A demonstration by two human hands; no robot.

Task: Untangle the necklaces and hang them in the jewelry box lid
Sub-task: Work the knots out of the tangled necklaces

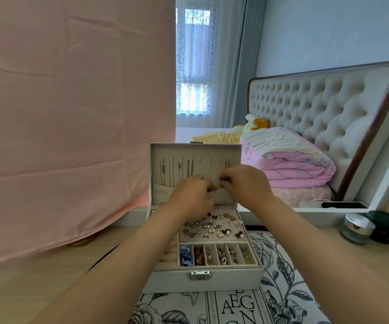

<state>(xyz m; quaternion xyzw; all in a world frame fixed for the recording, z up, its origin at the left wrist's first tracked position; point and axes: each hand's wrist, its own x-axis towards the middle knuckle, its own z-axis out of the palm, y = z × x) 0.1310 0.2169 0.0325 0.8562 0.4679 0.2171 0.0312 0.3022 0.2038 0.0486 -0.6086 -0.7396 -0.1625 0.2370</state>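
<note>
A white jewelry box [203, 280] stands open on the table, its lid [194, 148] upright. Several thin necklaces [177, 170] hang from hooks along the lid's left half, their ends tucked into the lid's fabric pocket [163, 195]. My left hand [192, 197] and my right hand [242, 183] meet at the pocket's upper edge, fingers curled together. Whatever they pinch is too small to make out; it may be a chain or the pocket's rim. Earrings fill the tray [212, 228] below my wrists.
A pink cloth [72, 113] drapes over the left side down to the wooden table. A floral printed mat [280, 272] lies under the box. A glass jar [356, 229] and dark containers [387, 226] stand at the right. Behind is a mirror showing a bed.
</note>
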